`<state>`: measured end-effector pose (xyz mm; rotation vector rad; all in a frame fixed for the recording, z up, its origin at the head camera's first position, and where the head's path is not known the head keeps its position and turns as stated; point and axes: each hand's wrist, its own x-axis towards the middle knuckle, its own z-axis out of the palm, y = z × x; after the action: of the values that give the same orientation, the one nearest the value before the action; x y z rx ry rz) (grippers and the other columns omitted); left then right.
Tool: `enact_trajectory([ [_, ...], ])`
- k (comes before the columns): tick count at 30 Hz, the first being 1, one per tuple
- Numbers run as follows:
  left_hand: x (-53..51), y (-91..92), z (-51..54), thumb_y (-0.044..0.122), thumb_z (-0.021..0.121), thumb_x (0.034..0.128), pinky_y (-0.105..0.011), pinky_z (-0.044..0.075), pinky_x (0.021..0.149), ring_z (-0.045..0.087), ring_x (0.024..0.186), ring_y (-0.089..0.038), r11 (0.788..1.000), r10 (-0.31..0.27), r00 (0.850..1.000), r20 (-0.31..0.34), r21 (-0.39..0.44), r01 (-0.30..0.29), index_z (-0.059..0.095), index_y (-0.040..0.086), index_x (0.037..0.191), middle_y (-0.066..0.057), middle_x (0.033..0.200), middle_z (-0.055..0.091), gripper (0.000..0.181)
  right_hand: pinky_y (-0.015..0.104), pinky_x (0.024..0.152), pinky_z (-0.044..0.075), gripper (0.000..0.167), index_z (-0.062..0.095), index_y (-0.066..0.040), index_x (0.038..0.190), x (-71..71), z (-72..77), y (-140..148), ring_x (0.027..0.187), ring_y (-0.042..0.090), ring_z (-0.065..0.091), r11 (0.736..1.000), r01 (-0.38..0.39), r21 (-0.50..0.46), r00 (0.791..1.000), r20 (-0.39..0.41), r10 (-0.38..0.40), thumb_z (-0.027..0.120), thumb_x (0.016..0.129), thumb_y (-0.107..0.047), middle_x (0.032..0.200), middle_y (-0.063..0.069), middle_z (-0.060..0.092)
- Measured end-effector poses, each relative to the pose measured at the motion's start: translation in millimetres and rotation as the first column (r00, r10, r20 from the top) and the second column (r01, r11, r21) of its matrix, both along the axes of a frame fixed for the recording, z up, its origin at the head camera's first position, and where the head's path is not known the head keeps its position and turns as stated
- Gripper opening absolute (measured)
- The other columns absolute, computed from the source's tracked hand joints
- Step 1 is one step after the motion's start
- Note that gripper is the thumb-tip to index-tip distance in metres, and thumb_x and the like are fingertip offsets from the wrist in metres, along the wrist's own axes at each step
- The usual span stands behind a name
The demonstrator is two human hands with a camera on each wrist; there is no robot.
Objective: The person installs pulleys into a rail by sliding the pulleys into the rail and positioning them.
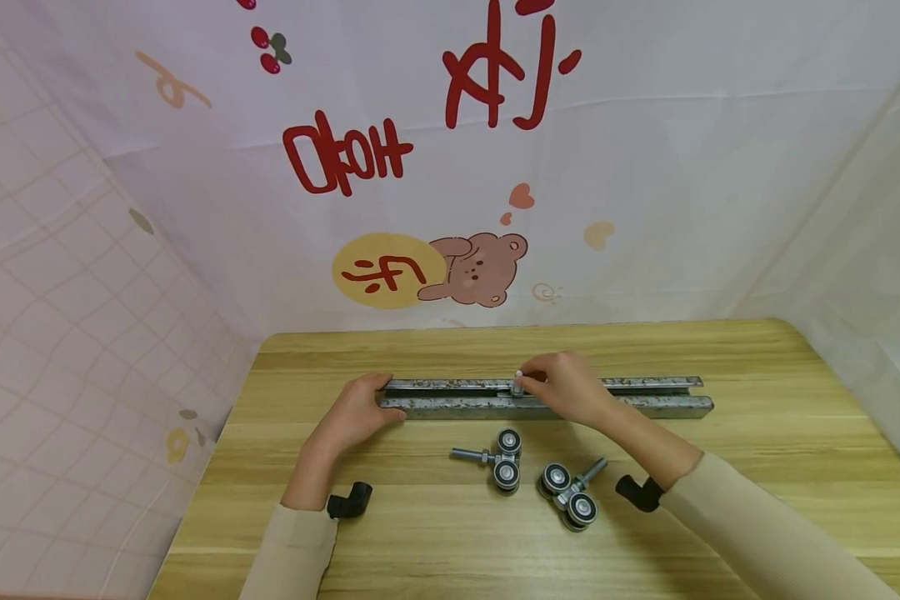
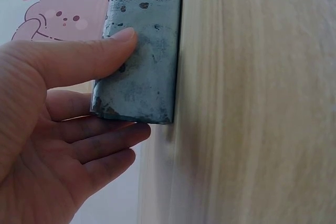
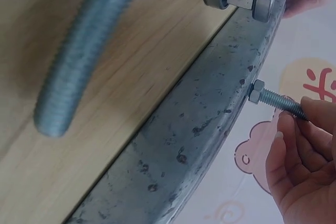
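Observation:
A scuffed metal channel rail (image 1: 450, 408) lies lengthwise on the table with its slot facing up. My left hand (image 1: 352, 412) grips its left end, thumb on the front face and other fingers behind and past the end, as the left wrist view shows. Near the rail's middle, my right hand (image 1: 570, 387) pinches the upper part of a threaded bolt (image 3: 281, 102). That bolt stands upright out of the slot, with a hex nut (image 3: 256, 92) low on it. Whatever the bolt joins inside the rail is hidden.
Two roller trolleys lie in front of the rail: one (image 1: 507, 475) with its bolt pointing left, another (image 1: 581, 507) with its bolt pointing up and right. Black wrist cameras (image 1: 350, 502) sit by both sleeves. A printed curtain (image 1: 645, 208) hangs behind the wooden table (image 1: 420, 550).

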<state>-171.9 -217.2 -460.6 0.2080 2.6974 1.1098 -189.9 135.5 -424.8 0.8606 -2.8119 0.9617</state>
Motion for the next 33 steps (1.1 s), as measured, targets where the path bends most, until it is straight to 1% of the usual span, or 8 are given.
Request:
enact_trajectory([
  [11, 0.6, 0.0, -0.6, 0.016, 0.084, 0.0915, -0.057, 0.048, 0.110, 0.048, 0.142, -0.043, 1.000, -0.001, 1.000, -0.010, -0.001, 0.001, 0.046, -0.008, 0.154, -0.026, 0.156, 0.047, 0.077, 0.027, 0.059, 0.049, 0.011, 0.082, -0.005, 0.099, -1.8, 3.6, -13, 0.063, 0.002, 0.057, 0.999, -0.035, 0.030, 0.999, -0.006, 0.036, 0.076, 0.098, -0.014, 0.079, -0.006, 0.072],
  [15, 0.8, 0.1, -0.4, 0.016, 0.084, 0.0914, -0.057, 0.048, 0.110, 0.048, 0.142, -0.043, 1.000, -0.001, 1.000, -0.011, -0.003, 0.001, 0.046, -0.007, 0.154, -0.026, 0.156, 0.047, 0.077, 0.027, 0.058, 0.048, 0.009, 0.081, -0.005, 0.096, -2.9, 3.5, -18, 0.061, 0.003, 0.055, 0.997, -0.060, 0.039, 0.997, -0.035, 0.062, 0.075, 0.098, -0.012, 0.077, -0.006, 0.070],
  [19, 0.9, -0.2, -0.3, 0.016, 0.084, 0.0918, -0.056, 0.048, 0.110, 0.049, 0.141, -0.042, 1.000, -0.001, 1.000, -0.013, -0.003, 0.001, 0.045, -0.007, 0.155, -0.026, 0.156, 0.047, 0.078, 0.027, 0.060, 0.051, 0.007, 0.081, -0.005, 0.096, -4.6, 3.7, -23, 0.064, 0.002, 0.058, 0.995, -0.086, 0.047, 0.994, -0.061, 0.089, 0.076, 0.097, -0.009, 0.077, -0.004, 0.071],
  [26, 1.5, 0.5, 0.3, 0.015, 0.084, 0.0915, -0.056, 0.047, 0.110, 0.049, 0.142, -0.042, 1.000, -0.006, 1.000, -0.017, 0.008, 0.006, 0.045, -0.008, 0.154, -0.026, 0.156, 0.047, 0.077, 0.027, 0.060, 0.050, 0.010, 0.081, -0.004, 0.096, -5.0, 6.1, -31, 0.063, 0.002, 0.057, 0.993, -0.102, 0.060, 0.994, -0.033, 0.104, 0.074, 0.098, -0.010, 0.074, -0.006, 0.069],
  [33, 0.7, 0.6, -0.2, 0.016, 0.084, 0.0917, -0.056, 0.047, 0.111, 0.048, 0.142, -0.042, 1.000, -0.007, 1.000, -0.017, 0.002, 0.007, 0.045, -0.008, 0.154, -0.026, 0.157, 0.046, 0.078, 0.026, 0.059, 0.050, 0.011, 0.082, -0.005, 0.097, -6.1, 6.4, -41, 0.062, 0.001, 0.056, 0.991, -0.101, 0.089, 0.994, -0.038, 0.105, 0.073, 0.100, -0.012, 0.076, -0.005, 0.070],
])
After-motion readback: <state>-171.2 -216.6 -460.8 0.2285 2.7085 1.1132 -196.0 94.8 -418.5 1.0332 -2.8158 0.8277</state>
